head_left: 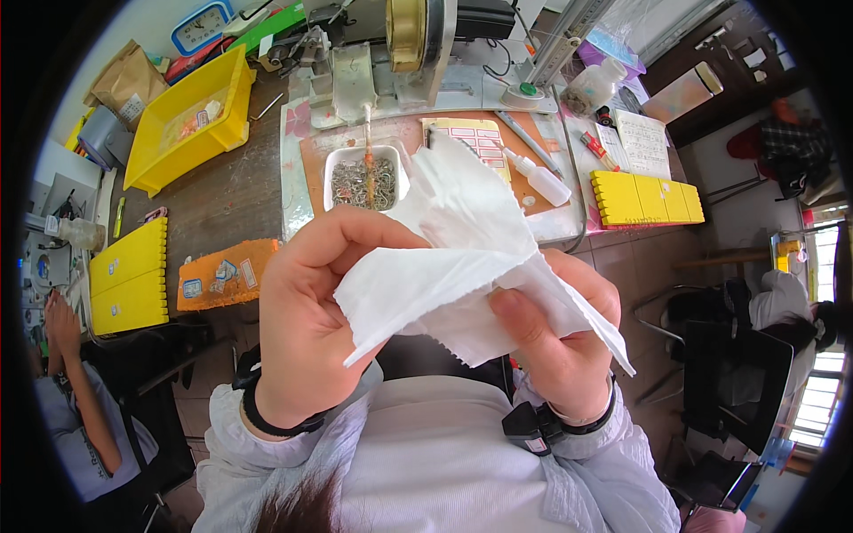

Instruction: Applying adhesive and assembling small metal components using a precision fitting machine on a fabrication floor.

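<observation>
Both my hands hold a creased white tissue [462, 195] up in front of my chest, above the near edge of the bench. My left hand [306, 311] grips it from the left, with its fingertips hidden behind a folded flap. On the other side my right hand [564, 342] pinches the tissue, its thumb pressed on the front and the fingers behind. Beyond the tissue stands a white tray [330, 178] full of small metal rings or hooks. A white squeeze bottle [542, 180] lies to the right of the tissue, by a sheet of labels [475, 133].
A yellow bin [191, 120] stands at the back left. Yellow notched panels [129, 275] and an orange board [229, 274] lie at the left edge; another yellow panel [644, 198] is at right. A machine with a gold spool [406, 34] stands behind. A co-worker [80, 400] sits at left.
</observation>
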Demonstrator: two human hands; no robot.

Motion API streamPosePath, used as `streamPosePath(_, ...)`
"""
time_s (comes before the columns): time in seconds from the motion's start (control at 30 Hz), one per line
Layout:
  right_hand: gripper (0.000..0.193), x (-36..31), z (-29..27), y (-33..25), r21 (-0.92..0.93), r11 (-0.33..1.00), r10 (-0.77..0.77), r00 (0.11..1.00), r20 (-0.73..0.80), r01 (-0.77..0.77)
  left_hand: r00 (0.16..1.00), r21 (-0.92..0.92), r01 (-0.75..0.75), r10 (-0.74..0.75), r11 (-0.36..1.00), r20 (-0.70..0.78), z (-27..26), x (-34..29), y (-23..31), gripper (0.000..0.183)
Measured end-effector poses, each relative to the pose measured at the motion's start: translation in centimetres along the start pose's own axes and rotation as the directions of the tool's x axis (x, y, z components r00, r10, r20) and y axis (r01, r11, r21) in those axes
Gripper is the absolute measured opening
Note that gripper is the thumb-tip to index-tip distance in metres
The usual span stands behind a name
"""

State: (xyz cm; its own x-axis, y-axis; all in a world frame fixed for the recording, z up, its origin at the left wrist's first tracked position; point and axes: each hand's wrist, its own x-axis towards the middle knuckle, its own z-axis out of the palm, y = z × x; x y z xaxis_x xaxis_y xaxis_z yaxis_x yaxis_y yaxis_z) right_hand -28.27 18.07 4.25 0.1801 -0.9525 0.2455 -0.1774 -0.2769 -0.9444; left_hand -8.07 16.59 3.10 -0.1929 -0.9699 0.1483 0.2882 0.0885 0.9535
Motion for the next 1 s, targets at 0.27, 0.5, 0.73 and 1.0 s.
streamPosePath(0.27, 0.014, 0.0, 0.1, -0.1, 0.041, 0.999, 0.015, 0.997, 0.074, -0.018, 0.998, 0.201, -0.048, 0.04, 0.978, 0.042, 0.4, 0.1, -0.2, 0.025)
streamPosePath(0.5, 0.022, -0.1, -0.7, 0.4, 0.189, 0.981, 0.035, 0.998, 0.052, -0.044, 1.0, 0.099, 0.014, -0.013, 0.995, -0.005, -1.7, -0.2, -1.0, 0.029)
streamPosePath(0.73, 0.021, 0.1, 0.1, -0.2, 0.003, 0.999, 0.038, 0.994, 0.105, -0.038, 0.958, 0.251, -0.285, 0.278, 0.925, 0.062, 0.2, 0.3, -0.7, 0.061)
streamPosePath(1.0, 0.033, 0.1, -0.1, 1.1, -0.185, 0.98, -0.064, 0.997, 0.033, 0.069, 0.967, 0.48, -0.194, 0.25, 0.856, -0.055, 0.0, 0.2, -0.6, 0.023)
